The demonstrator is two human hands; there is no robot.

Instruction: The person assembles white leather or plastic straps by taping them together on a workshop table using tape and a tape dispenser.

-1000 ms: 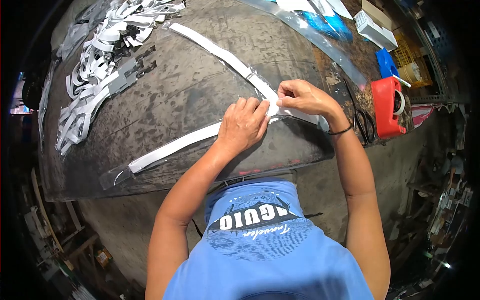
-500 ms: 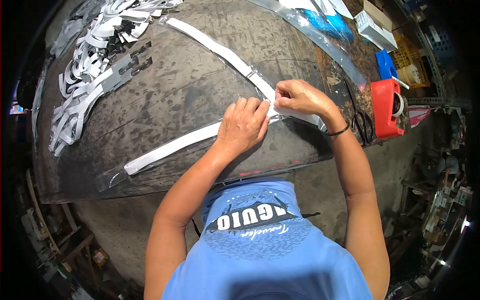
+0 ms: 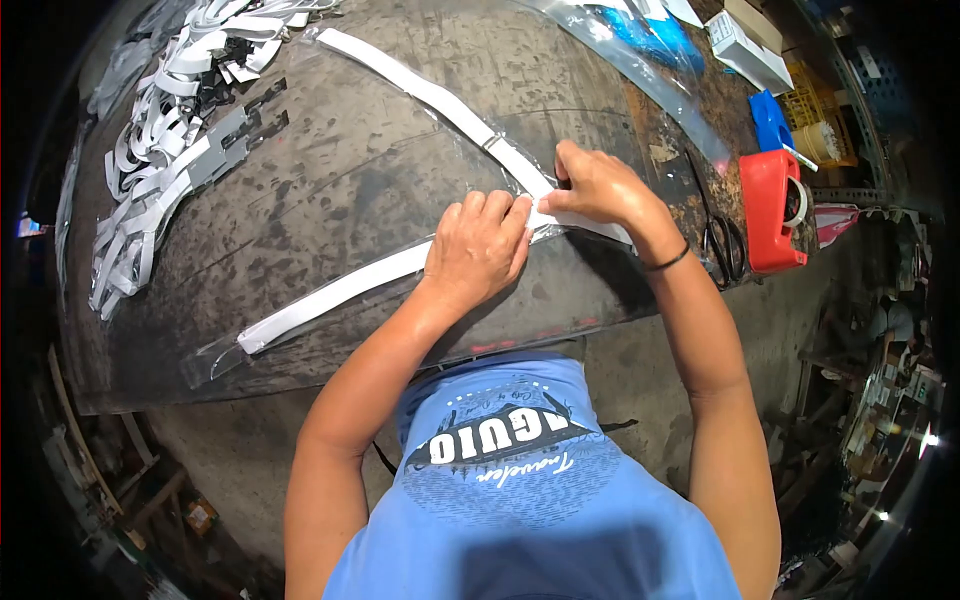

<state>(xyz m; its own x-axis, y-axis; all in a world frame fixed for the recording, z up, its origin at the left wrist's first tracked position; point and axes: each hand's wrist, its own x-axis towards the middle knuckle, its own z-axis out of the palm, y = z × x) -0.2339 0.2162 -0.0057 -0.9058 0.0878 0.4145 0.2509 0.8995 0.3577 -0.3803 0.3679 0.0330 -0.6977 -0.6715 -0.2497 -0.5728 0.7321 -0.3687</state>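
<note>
Two white straps in clear plastic sleeves meet in a V on the dark worktable. One white strap point(image 3: 345, 286) runs from the lower left to under my left hand point(image 3: 478, 245), whose bent fingers hold its end down. The other white strap point(image 3: 428, 90) slants down from the top, with a small buckle-like slider point(image 3: 492, 142) partway along. At the junction, my right hand point(image 3: 600, 187) is closed, thumb and fingertips pinching the strap or its plastic close to my left fingertips. Exactly what lies between the right fingertips is hidden.
A pile of white straps with grey and black clips point(image 3: 190, 130) lies at the left. On the right are black scissors point(image 3: 722, 245), a red tape dispenser point(image 3: 768, 215), a blue object point(image 3: 770, 122), a white box point(image 3: 745, 52) and a long plastic sleeve point(image 3: 640, 80).
My right hand has shifted slightly left and down, its thumb now nearer my left fingertips. The left hand stays on the strap. The whole view has shifted slightly.
</note>
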